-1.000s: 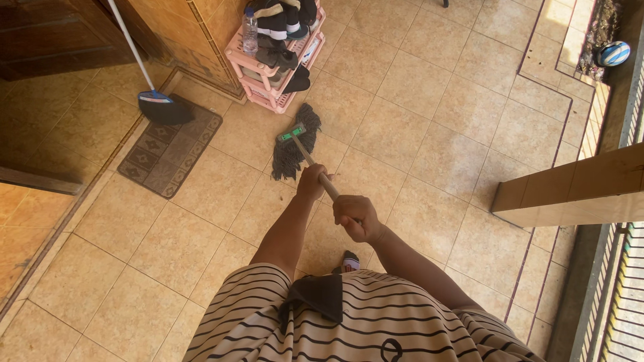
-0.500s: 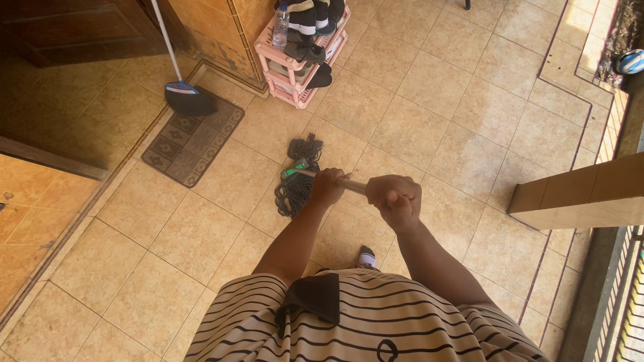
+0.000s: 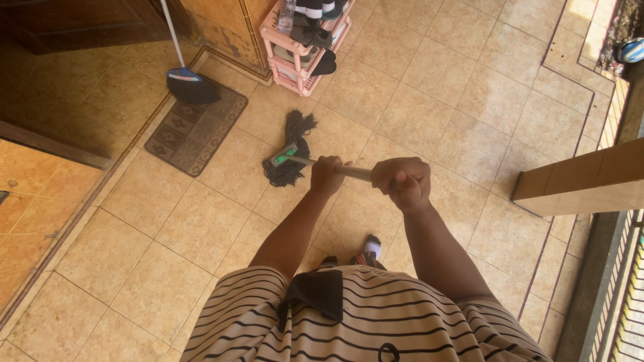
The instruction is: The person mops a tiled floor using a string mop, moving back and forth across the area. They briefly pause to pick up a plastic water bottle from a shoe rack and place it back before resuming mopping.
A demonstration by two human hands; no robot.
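Note:
I hold a string mop by its wooden handle (image 3: pixel 353 173) with both hands. My left hand (image 3: pixel 327 175) grips the handle lower down, close to the green clamp. My right hand (image 3: pixel 402 182) is closed around the upper end. The dark grey mop head (image 3: pixel 289 151) lies spread on the beige tiled floor (image 3: pixel 436 127) in front of me, just right of the doormat. My striped shirt fills the bottom of the view, and a foot in a sandal (image 3: pixel 367 251) shows below my arms.
A pink shoe rack (image 3: pixel 302 62) with shoes and a water bottle stands against the wall at top centre. A blue broom (image 3: pixel 186 80) leans beside it above a patterned doormat (image 3: pixel 196 127). A low tiled wall (image 3: pixel 583 177) and metal railing are at right; a ball (image 3: pixel 632 50) lies top right.
The handle has swung from pointing away from me to lying nearly sideways. The mop head has been dragged left and closer, and my right hand has moved right.

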